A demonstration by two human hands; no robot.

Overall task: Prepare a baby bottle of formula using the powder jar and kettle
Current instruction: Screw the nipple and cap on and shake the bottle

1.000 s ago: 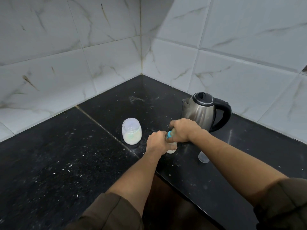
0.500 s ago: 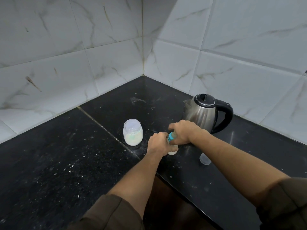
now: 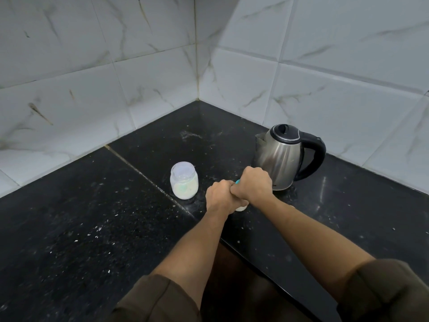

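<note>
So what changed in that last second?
Little. The right hand closed in against the left hand, covering most of the teal top of the bottle. Both still grip it. The jar and kettle stayed put.

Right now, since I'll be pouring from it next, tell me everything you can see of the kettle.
The kettle is brushed stainless steel with a shut black lid, a black loop handle toward the picture's right and a spout toward the left. It stands upright on the black stone countertop near the tiled wall. The right hand overlaps its lower left in view; contact cannot be told.
</note>
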